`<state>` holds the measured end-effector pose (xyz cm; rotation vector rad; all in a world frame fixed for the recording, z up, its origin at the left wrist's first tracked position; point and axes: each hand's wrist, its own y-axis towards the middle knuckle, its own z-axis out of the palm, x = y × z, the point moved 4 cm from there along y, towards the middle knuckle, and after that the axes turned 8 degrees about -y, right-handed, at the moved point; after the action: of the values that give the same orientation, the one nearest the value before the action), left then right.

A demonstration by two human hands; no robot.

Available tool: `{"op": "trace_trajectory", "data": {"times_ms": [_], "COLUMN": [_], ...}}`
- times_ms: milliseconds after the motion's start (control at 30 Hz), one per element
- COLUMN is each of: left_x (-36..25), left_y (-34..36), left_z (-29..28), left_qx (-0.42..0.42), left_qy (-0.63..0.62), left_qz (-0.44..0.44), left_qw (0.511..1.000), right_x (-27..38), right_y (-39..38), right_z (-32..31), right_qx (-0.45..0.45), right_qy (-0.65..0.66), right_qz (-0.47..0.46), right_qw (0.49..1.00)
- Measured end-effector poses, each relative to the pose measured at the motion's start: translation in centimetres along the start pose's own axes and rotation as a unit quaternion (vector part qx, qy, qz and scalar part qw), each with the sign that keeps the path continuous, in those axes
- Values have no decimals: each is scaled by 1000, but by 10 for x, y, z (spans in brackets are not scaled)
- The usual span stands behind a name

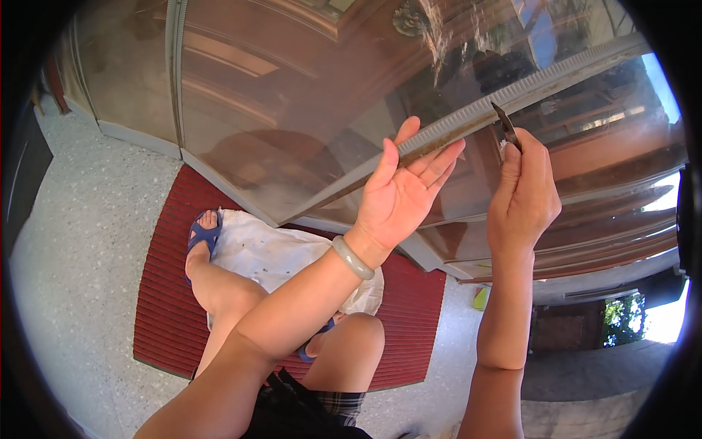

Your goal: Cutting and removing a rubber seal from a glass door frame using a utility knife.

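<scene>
My left hand (402, 186) is open, palm turned up, with its fingers spread along the edge of a glass door. The door's metal frame (457, 121) has a ribbed pale face and a brown, dirty-looking edge, and it passes between my left thumb side and fingers. Whether the fingers press on it, I cannot tell. In my right hand (523, 190) is a small dark knife (504, 121), pinched between thumb and fingers. Its pointed tip is up at the frame edge, and the handle end is hidden in my fist. A bit of whitish stuff shows beside my right thumb.
A white cloth (267, 252) with dark specks lies between my feet on a red ribbed mat (172, 293). Speckled floor (80, 241) surrounds the mat. Glass panels (241, 110) rise ahead, full of reflections. A small yellow-green object (480, 298) lies right of the mat.
</scene>
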<state>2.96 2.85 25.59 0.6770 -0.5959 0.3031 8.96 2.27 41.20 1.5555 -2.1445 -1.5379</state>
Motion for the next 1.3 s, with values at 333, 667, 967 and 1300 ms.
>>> {"op": "trace_trajectory", "data": {"times_ms": [333, 667, 967, 1300], "left_x": [0, -1, 3, 1], "left_y": [4, 0, 2, 2], "left_z": [-1, -4, -7, -7], "left_qx": [26, 25, 23, 11], "left_qy": [9, 43, 40, 60], "left_qz": [-3, 5, 4, 11], "left_qw": [1000, 999, 999, 998], "right_x": [-1, 15, 3, 23], "right_y": [3, -21, -1, -32], "right_z": [3, 12, 2, 20], "right_qx": [-25, 47, -8, 55], "right_qy": [-57, -74, -42, -98], "right_qz": [-16, -46, -19, -54], "right_qw": [998, 995, 999, 992]}}
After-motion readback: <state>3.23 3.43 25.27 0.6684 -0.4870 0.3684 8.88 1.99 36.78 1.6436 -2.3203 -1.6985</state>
